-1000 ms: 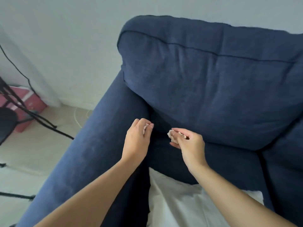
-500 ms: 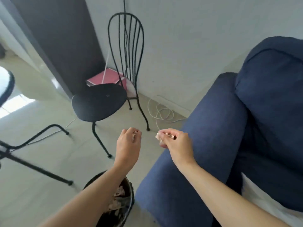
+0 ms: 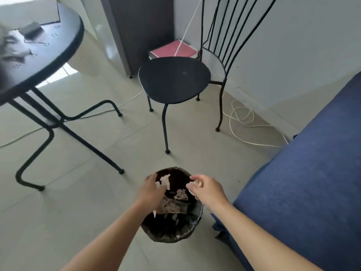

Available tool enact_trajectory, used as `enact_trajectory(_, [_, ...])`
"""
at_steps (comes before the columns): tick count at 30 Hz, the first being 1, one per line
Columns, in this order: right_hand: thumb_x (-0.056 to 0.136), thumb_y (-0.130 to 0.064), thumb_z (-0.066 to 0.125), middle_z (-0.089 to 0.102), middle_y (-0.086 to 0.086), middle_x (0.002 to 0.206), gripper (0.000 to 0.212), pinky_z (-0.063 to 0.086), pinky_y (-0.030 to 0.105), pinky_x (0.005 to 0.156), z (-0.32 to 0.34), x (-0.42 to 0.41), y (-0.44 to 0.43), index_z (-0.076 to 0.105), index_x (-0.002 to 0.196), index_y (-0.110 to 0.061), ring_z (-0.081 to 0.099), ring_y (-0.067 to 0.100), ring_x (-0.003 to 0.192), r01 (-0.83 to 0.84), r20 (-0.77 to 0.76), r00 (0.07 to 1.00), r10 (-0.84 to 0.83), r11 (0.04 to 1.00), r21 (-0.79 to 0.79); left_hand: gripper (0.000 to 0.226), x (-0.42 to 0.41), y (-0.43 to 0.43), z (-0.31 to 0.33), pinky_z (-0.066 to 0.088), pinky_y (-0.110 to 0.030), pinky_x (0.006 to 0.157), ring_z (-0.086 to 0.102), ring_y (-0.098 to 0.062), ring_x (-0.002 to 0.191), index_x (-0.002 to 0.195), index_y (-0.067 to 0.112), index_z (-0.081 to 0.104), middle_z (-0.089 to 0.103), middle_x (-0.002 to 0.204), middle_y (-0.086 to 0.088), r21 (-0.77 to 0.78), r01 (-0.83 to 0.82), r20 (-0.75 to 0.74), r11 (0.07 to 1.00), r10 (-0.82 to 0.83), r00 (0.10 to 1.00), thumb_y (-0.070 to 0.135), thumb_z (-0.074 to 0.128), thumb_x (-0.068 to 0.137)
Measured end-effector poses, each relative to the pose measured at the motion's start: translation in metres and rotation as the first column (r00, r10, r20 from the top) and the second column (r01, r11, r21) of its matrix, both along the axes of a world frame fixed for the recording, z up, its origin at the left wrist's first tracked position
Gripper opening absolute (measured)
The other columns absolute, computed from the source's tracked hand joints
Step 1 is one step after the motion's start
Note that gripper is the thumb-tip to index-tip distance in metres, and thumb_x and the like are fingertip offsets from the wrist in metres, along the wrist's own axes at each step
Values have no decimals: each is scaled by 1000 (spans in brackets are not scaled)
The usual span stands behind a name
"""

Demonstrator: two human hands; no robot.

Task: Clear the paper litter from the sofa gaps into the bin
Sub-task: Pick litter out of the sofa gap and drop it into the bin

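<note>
Both of my hands hover over the black bin [image 3: 174,238], which stands on the tiled floor beside the blue sofa [image 3: 304,182]. My left hand [image 3: 150,191] has its fingers spread over the left rim, and a pale paper scrap [image 3: 165,181] hangs in the air just off its fingertips. My right hand [image 3: 207,189] is over the right rim with fingers loosely curled and apart; another paper scrap [image 3: 181,194] floats below them. More crumpled paper [image 3: 168,206] lies inside the bin.
A black wire chair [image 3: 174,80] stands beyond the bin, a round black table [image 3: 42,53] at the left with its legs spreading over the floor. White cable [image 3: 242,118] loops along the wall. A pink box [image 3: 173,49] sits behind the chair.
My view swung left from the sofa down to the bin. Both hands carried their paper scraps over the bin and lowered; the scraps have left the fingers.
</note>
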State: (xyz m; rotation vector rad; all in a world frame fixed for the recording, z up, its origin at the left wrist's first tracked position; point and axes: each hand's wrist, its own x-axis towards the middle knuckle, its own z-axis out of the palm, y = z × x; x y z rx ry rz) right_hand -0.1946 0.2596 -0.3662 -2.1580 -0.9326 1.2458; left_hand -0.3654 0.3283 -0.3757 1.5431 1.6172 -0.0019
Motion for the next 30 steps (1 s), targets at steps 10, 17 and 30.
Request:
enact_trajectory(10, [103, -43, 31, 23, 0, 165, 59, 25, 53, 120, -32, -25, 0, 8, 157, -40, 24, 26, 151, -48, -310, 951, -11, 982, -184, 60, -35, 3, 3, 30, -36, 111, 38, -26, 139, 154, 19, 27, 37, 155, -3, -79, -11, 58, 997, 15, 998, 38, 46, 101])
enact_trajectory(17, [92, -67, 38, 18, -2, 167, 74, 25, 50, 120, 13, -12, 15, 9, 156, -44, 22, 25, 152, -33, -289, 957, 11, 997, -70, 67, -6, 2, 46, 27, -35, 111, 33, -22, 142, 154, 28, 27, 33, 158, 0, -42, -8, 124, 999, 14, 992, 56, 45, 95])
enact_trajectory(30, [97, -62, 38, 22, -6, 165, 67, 20, 40, 117, 184, 153, -90, 9, 156, -47, 23, 19, 151, 267, -143, 960, -239, 937, 224, 79, 202, -73, 174, 29, -23, 101, 38, -16, 138, 154, 31, 28, 35, 157, 5, 50, 209, 470, 977, -207, 858, 71, 43, 87])
